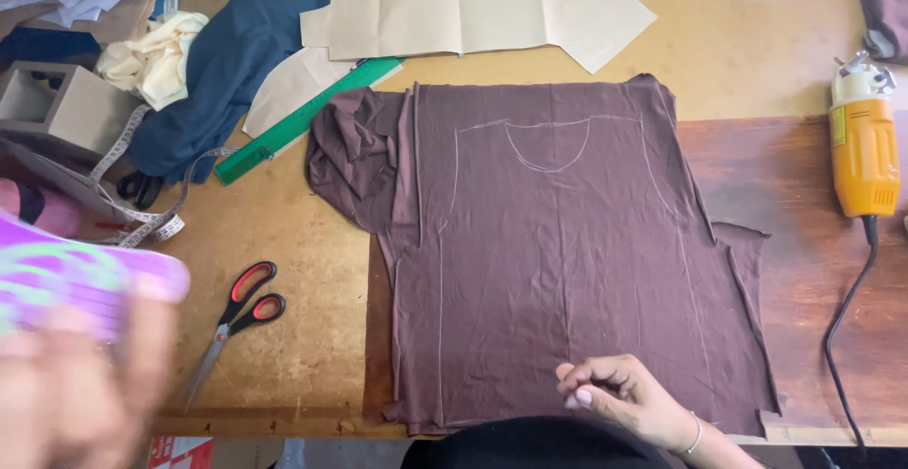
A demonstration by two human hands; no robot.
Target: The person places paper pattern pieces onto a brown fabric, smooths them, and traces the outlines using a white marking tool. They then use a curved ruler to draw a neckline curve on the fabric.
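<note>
A brown piece of fabric (558, 261) lies flat on the wooden table, marked with pale chalk lines in the outline of a garment. My right hand (619, 395) rests on the fabric's near edge, fingers curled with the tips pinched together; whether it holds something small I cannot tell. My left hand (71, 393) is blurred at the lower left, close to the camera, and grips a purple flat object (80, 275). Red-handled scissors (236, 322) lie on the table between my hands, left of the fabric.
A yellow electric cutting machine (863, 143) with a black cord sits at the right. Tan paper pattern pieces (473, 15), a green ruler (303, 119), blue cloth (227, 72), a measuring tape (132, 209) and a small box (57, 105) crowd the far left.
</note>
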